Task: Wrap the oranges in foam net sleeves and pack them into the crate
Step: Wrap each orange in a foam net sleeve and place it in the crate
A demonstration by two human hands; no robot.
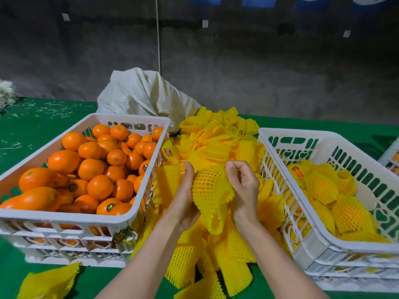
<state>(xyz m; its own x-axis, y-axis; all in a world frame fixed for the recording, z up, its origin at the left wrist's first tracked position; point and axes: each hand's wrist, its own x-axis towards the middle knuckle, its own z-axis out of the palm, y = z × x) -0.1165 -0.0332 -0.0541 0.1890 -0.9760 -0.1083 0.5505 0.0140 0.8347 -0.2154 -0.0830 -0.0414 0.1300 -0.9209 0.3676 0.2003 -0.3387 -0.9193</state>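
Observation:
Between the two crates I hold an orange inside a yellow foam net sleeve (210, 186); the orange skin shows through the mesh. My left hand (183, 199) grips it from the left side. My right hand (244, 184) pinches the sleeve's upper right edge with curled fingers. The white crate on the left (64, 219) is full of bare oranges (99, 186). Several wrapped oranges (319, 186) lie in the white crate on the right (278, 160). A heap of loose yellow sleeves (216, 139) covers the table behind and under my hands.
A white woven sack (140, 93) lies behind the sleeve heap. One loose sleeve (49, 281) lies on the green table cover (32, 130) at the front left. A further crate's corner (391, 156) shows at the far right. A dark wall stands behind the table.

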